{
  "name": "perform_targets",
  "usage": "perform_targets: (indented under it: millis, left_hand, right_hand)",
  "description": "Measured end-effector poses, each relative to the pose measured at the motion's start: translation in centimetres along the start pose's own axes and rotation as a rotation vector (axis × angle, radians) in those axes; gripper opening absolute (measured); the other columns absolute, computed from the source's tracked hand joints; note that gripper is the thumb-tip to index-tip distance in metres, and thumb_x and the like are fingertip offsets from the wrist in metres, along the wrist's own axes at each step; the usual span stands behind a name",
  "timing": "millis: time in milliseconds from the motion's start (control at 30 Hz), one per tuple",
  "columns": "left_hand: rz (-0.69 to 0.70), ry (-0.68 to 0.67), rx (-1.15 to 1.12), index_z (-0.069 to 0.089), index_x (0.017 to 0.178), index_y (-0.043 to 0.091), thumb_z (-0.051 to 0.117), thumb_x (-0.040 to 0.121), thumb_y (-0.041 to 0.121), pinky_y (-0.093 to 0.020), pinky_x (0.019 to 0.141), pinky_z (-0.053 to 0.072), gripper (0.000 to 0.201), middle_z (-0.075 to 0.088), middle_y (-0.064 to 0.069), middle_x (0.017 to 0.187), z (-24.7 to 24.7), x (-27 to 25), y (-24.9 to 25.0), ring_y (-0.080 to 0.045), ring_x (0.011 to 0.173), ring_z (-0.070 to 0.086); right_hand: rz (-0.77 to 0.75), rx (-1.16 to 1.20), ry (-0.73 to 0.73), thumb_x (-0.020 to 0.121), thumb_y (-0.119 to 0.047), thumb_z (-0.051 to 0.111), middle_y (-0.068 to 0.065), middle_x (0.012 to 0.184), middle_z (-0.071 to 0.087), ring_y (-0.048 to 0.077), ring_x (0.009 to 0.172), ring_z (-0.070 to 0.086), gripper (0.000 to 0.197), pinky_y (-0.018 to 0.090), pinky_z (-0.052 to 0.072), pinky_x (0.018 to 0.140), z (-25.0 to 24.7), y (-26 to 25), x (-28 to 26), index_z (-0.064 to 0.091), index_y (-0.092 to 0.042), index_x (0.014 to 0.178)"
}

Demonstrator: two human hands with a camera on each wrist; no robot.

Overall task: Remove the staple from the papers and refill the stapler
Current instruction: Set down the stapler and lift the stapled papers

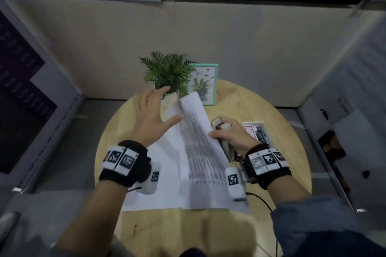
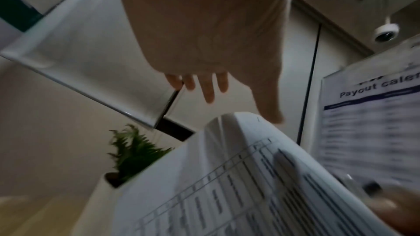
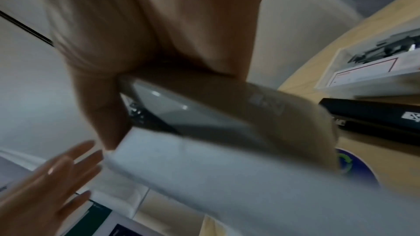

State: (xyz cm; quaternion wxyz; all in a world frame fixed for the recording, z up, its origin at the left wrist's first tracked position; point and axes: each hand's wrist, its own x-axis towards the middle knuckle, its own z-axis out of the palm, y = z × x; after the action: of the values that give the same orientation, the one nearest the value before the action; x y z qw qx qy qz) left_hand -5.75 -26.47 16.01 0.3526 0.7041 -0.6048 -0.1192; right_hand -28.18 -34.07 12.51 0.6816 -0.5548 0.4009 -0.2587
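Observation:
A stack of printed papers (image 1: 196,152) lies mid-table, its top sheets lifted and curled up at the right edge. My right hand (image 1: 227,133) grips a pale grey stapler (image 1: 222,125) at that edge, and its thumb lies on the lifted sheets. The right wrist view shows the stapler (image 3: 204,107) in my palm just above the papers (image 3: 227,177). My left hand (image 1: 154,110) hovers over the papers' upper left with fingers spread, the thumb at the lifted sheet. In the left wrist view the left hand (image 2: 211,42) holds nothing above the papers (image 2: 227,186).
The round wooden table (image 1: 271,115) carries a potted fern (image 1: 167,73) and a green-framed picture (image 1: 203,83) at the back. A white tray (image 1: 255,124) with small supplies sits right of my right hand. A black long object (image 3: 375,117) lies beside the tray. Partition walls surround the table.

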Motion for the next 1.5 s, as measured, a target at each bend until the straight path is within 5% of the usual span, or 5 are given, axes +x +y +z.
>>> perform_targets:
  millis: [267,467,633,1066,1500]
  left_hand:
    - [0.001,-0.555,-0.187,0.066,0.088,-0.005,0.068,0.069,0.054,-0.031,0.065,0.040,0.061,0.067,-0.025,0.081,-2.0,5.0,4.0,-0.022,0.069,0.058]
    - [0.092,-0.673,-0.071,0.041,0.052,0.022,0.055,0.092,0.019,-0.009,0.046,0.031,0.042,0.045,0.014,0.037,-1.6,4.8,6.4,0.003,0.037,0.042]
    - [0.151,-0.723,0.023,0.042,0.060,0.027,0.049,0.094,0.031,-0.014,0.043,0.025,0.035,0.035,0.010,0.054,-0.5,4.9,7.3,0.001,0.040,0.038]
    - [0.272,-0.640,0.164,0.068,0.082,0.004,0.048,0.080,0.063,-0.045,0.068,0.049,0.062,0.068,-0.017,0.082,0.8,4.2,7.6,-0.034,0.074,0.062]
    - [0.287,-0.642,0.264,0.059,0.073,0.001,0.047,0.093,0.028,-0.032,0.059,0.036,0.036,0.051,-0.001,0.057,1.2,4.2,8.5,-0.024,0.060,0.047]
  right_hand:
    - [-0.055,0.058,-0.158,0.068,0.002,0.067,-0.002,0.060,0.053,0.008,0.055,0.052,0.021,0.016,0.047,0.054,0.0,-2.0,-2.2,0.054,-0.014,0.070]
    - [-0.002,-0.264,-0.140,0.091,-0.035,0.057,0.000,0.055,0.059,0.013,0.051,0.055,0.031,0.023,0.049,0.055,-0.8,-3.3,-3.2,0.058,-0.013,0.068]
    - [-0.142,-0.440,-0.092,0.081,-0.073,0.017,0.038,0.076,0.056,0.024,0.062,0.048,0.099,0.022,0.042,0.062,-0.3,-4.8,-3.0,0.053,0.020,0.078]
    - [-0.378,-0.638,-0.079,0.100,-0.035,0.021,0.005,0.117,0.067,0.011,0.108,0.061,0.051,0.031,0.045,0.100,0.7,-4.3,-1.5,0.063,-0.014,0.119]
    - [-0.421,-0.712,0.072,0.093,-0.053,0.014,0.012,0.076,0.063,0.029,0.073,0.059,0.055,0.053,0.047,0.073,1.7,-3.3,-1.6,0.050,-0.012,0.092]
